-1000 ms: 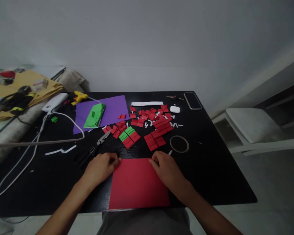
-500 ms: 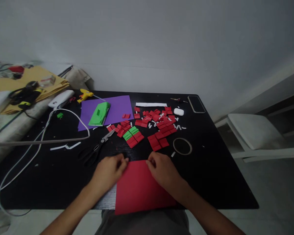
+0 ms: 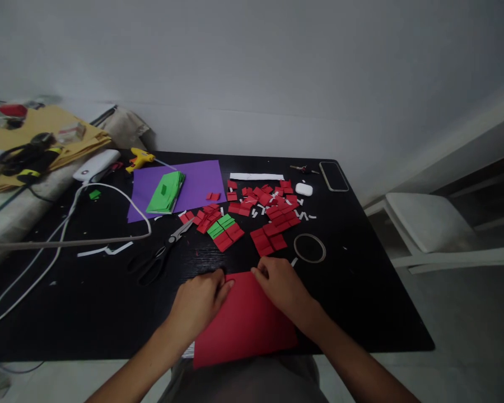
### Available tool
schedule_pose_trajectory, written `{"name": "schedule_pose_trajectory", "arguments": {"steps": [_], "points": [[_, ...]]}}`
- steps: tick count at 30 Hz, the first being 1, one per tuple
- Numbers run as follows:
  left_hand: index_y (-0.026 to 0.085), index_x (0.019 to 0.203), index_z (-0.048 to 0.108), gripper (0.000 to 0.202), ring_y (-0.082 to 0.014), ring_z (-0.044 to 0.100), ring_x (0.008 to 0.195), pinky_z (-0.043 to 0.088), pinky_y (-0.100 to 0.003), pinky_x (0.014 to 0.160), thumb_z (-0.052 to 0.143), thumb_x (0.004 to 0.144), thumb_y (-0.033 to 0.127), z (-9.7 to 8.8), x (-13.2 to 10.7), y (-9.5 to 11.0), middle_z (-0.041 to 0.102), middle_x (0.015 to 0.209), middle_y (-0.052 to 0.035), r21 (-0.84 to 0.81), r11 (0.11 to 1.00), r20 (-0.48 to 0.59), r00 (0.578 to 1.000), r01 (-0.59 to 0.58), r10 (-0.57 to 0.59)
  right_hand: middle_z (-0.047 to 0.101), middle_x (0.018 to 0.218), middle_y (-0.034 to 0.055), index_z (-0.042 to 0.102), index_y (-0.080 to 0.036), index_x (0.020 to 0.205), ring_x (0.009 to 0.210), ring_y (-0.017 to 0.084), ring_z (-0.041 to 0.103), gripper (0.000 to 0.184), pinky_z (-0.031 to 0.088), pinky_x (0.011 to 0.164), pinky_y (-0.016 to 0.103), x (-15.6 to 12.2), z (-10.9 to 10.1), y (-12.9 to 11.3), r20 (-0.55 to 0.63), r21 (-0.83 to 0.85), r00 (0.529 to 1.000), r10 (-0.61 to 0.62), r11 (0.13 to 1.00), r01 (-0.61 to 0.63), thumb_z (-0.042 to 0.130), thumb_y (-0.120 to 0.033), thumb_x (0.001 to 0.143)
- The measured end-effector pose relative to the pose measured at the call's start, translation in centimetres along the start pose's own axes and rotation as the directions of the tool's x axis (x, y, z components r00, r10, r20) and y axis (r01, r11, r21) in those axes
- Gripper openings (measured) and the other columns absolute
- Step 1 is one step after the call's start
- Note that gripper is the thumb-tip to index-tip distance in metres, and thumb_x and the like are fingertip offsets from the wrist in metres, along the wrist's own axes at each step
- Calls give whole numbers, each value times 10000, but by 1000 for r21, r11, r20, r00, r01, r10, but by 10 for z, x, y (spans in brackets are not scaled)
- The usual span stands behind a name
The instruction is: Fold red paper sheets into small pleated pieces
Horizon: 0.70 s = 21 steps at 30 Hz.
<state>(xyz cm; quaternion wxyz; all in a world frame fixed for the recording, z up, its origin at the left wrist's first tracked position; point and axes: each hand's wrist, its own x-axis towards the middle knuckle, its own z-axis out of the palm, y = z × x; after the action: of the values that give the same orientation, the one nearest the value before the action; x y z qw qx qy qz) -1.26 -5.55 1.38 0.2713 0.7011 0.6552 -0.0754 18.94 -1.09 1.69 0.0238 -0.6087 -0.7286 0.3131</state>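
A red paper sheet (image 3: 246, 327) lies at the near edge of the black table (image 3: 88, 302), overhanging it slightly. My left hand (image 3: 199, 302) rests on the sheet's far left corner, fingers curled and pinching its edge. My right hand (image 3: 279, 288) presses on the far right part of the sheet, fingers bent down onto the paper. Beyond the hands lie several small red paper pieces (image 3: 269, 215) and a few green ones (image 3: 218, 226).
Black scissors (image 3: 162, 254) lie left of the hands. A tape ring (image 3: 309, 248) sits to the right. Further back are a purple sheet (image 3: 193, 187) with a green stack (image 3: 164, 193), a glue gun (image 3: 138, 159), an earbud case (image 3: 303, 189), a phone (image 3: 334, 176) and a white cable (image 3: 67, 235).
My left hand has slid right along the sheet's far edge, closer to my right hand. The red sheet has turned slightly, its far left corner drawn inward.
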Motion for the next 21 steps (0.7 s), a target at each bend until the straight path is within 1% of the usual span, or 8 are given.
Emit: {"name": "schedule_pose_trajectory", "arguments": {"steps": [4,9,13,16,18,20,21], "points": [[223,958,630,348,-289,764,912,426,-335,681,413,1095,457,2,0,-1,786,967,-79,-3,1000,-1,1000,-6,6,786,829,63,726,-177,808,777,195,726,199,425,693,289,-4,-7,16,-36,60,998,42,997,-40,661,-214,992],[223,962,630,341,-285,761,905,430,-334,686,412,1094,448,3,0,-2,783,961,-81,2,1000,4,1000,-5,5,773,796,65,728,-175,793,751,200,714,213,416,668,289,-7,-16,35,-60,84,993,100,992,-95,653,-212,989],[220,953,626,344,-286,759,894,422,-338,682,409,1091,449,1,0,-2,780,961,-84,-7,1000,13,1000,-5,6,750,740,57,708,-188,745,705,204,693,238,404,645,296,-10,-25,49,-99,64,985,143,988,-137,651,-211,975],[217,947,631,335,-278,755,881,408,-334,673,424,1083,443,-3,1,-3,773,933,-81,-17,1000,17,1000,-8,8,731,716,58,677,-189,710,681,206,680,253,389,630,302,-12,-30,53,-147,47,973,178,984,-173,642,-179,961],[218,914,640,328,-273,752,873,393,-326,661,454,1070,438,-6,2,-2,769,906,-76,-19,1000,26,1000,-1,1,724,722,53,666,-189,725,683,200,677,254,396,636,300,-14,-29,50,-190,75,969,160,986,-148,633,-197,976],[220,888,645,321,-260,748,852,383,-317,657,475,1061,429,-10,5,3,764,873,-68,-40,999,13,1000,-8,8,726,746,41,666,-193,755,702,192,679,240,417,659,295,-15,-23,42,-215,127,973,82,990,-56,637,-233,990],[221,888,648,318,-253,747,841,384,-314,659,476,1062,424,-11,7,8,763,860,-65,-57,998,-2,1000,-17,17,730,763,37,668,-194,767,719,189,682,220,429,675,292,-16,-19,38,-202,151,979,31,989,0,651,-232,984]]}}
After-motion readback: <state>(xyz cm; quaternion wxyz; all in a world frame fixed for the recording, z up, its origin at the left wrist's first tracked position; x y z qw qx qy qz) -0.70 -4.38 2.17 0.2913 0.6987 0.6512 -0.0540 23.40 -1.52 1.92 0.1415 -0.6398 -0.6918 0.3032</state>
